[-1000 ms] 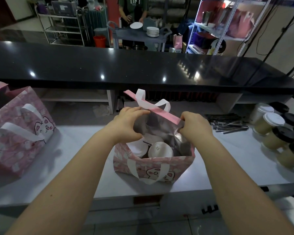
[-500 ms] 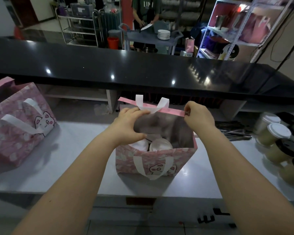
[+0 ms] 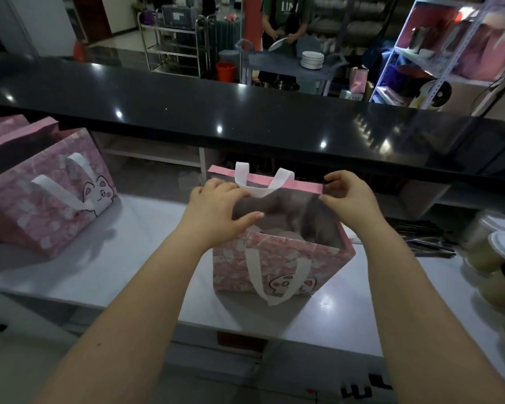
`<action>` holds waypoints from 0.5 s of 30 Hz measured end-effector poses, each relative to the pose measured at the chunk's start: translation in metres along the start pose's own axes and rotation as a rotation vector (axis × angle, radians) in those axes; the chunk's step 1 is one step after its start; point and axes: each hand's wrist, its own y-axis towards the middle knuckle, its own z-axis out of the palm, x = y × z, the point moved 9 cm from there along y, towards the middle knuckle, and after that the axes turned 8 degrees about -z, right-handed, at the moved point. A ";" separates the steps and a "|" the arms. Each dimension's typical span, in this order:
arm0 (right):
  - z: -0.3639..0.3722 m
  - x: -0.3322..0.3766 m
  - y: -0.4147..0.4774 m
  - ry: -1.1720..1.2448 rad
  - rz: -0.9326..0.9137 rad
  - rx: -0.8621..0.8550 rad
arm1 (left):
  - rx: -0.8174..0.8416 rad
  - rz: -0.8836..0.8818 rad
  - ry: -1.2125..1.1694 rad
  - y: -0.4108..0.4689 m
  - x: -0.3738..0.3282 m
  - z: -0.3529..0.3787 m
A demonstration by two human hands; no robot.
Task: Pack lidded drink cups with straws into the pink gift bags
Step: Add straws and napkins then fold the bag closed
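1. Pink cat-print paper gift bag (image 3: 280, 258) stands upright on the white counter (image 3: 129, 258) right in front of me, mouth open.
2. Left hand (image 3: 216, 205): fingers curled over the bag's far rim beside the white ribbon handle (image 3: 263, 185), thumb out over the opening. Right hand (image 3: 347, 196): pinching the same rim at its right corner.
3. Inside is dark. There's something pale down there, can't tell what.
4. Handling guess: thin paper walls will flex and the folded rim is the stiffest part, so grip there or take both handles. Loaded, it'll be bottom-heavy. Lift straight, no tilt, since lids may leak.
5. Blurred lidded paper cups (image 3: 496, 252) and dark wrapped straws (image 3: 429, 243) sit on my right. Second pink cat-print bag (image 3: 47, 193) on the left.
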 end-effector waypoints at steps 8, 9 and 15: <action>0.002 -0.022 -0.055 0.457 0.057 0.077 | -0.162 -0.046 -0.366 -0.024 0.014 -0.010; 0.004 -0.032 -0.062 0.531 0.087 0.091 | -0.137 -0.091 -0.511 -0.030 0.023 -0.006; 0.038 -0.057 -0.095 0.795 0.077 0.250 | 0.074 -0.413 -1.086 -0.070 0.051 0.057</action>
